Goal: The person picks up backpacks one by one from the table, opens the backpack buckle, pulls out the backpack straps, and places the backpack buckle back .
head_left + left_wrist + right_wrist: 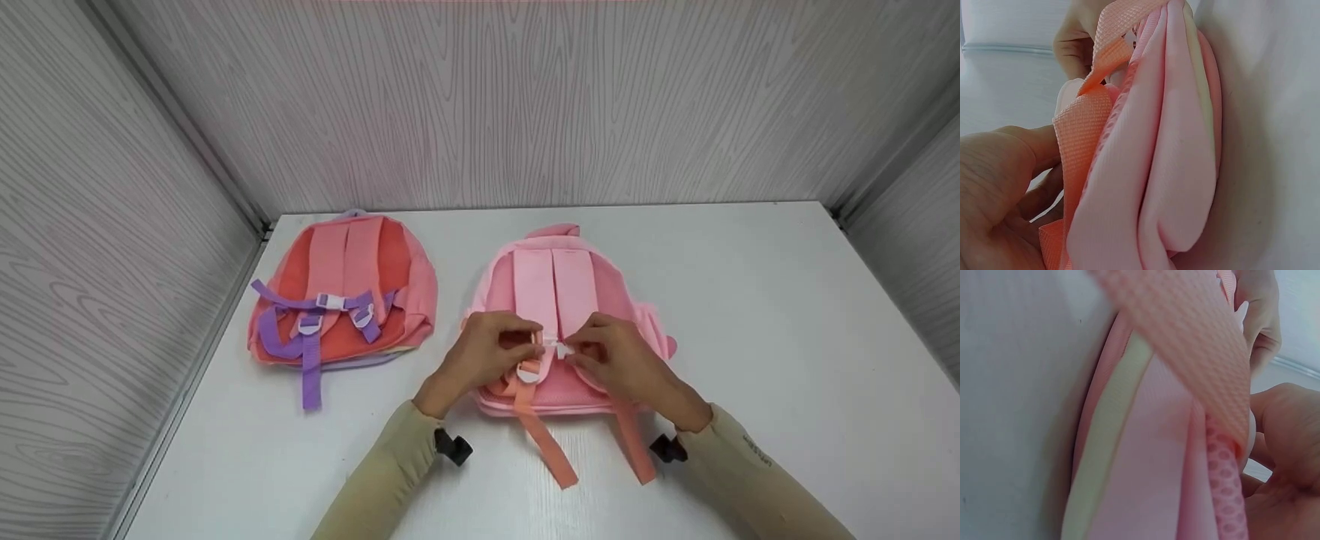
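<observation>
Pink backpack (577,296) lies on the bench (780,315) right of centre, shoulder straps up, top loop toward the back wall (480,105). Left hand (491,351) pinches an orange strap (537,340) at the lower middle of the pack; right hand (626,356) pinches a white buckle (562,351) just beside it. Both sets of fingers narrow, tips close together; can't tell if the buckle halves are engaged. White strap adjuster (529,372) sits just below the left fingers. Two orange strap tails (551,450) hang past the pack's bottom edge onto the bench. Coral backpack (362,262) with purple straps (311,367) lies to the left, well apart from both hands.
</observation>
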Demonstrator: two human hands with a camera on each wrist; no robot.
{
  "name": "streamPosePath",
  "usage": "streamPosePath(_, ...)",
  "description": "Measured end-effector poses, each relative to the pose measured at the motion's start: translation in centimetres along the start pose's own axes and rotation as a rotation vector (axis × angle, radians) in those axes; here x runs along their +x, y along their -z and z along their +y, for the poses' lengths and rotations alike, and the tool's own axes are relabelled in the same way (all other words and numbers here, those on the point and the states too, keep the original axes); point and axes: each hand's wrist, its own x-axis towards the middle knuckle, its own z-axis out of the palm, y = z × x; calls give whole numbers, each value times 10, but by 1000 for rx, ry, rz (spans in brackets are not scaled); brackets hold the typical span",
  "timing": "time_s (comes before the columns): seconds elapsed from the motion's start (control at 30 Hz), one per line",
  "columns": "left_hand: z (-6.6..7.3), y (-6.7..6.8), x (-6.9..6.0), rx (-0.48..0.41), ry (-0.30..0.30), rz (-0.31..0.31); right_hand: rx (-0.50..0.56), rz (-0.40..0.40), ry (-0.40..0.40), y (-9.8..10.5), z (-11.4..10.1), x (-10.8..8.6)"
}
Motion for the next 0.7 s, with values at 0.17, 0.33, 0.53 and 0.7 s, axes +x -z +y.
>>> streamPosePath(0.17, 1, 0, -1, 7, -1, 4, 3, -11, -17, -1, -1, 0)
streamPosePath(0.33, 2, 0, -1, 10, -2, 5, -25, -35, -18, -2, -2, 0)
streamPosePath(0.53, 2, 0, 0, 12, 5, -6, -45, -48, -19, -3, -3, 0)
streamPosePath(0.7, 1, 0, 0, 14, -6, -4, -48, -54, -18, -2, -3, 1)
